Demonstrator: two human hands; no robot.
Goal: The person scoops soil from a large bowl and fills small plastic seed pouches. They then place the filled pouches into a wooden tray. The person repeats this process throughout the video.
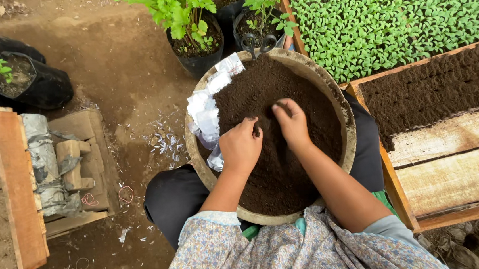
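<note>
Dark, crumbly soil (279, 165) heaped in a wide, round, tan basin (347, 143), resting across the lap between black-clad knees. Left hand (240, 147) pressed knuckles-up into the soil near the middle, fingers curled closed on a pinch of it. Right hand (293, 123) just beside, touching the soil, fingers bent downward and loosely closed; whether gripping anything, impossible to tell. Crumpled white plastic strips (208, 113) tucked along the basin's left rim. Black-handled scissors (259, 43) at its far rim. Beyond, black grow bags with leafy green saplings (194, 24). At right, a wooden tray of dense green seedlings (401, 13), then a wooden soil-filled box (439, 136).
</note>
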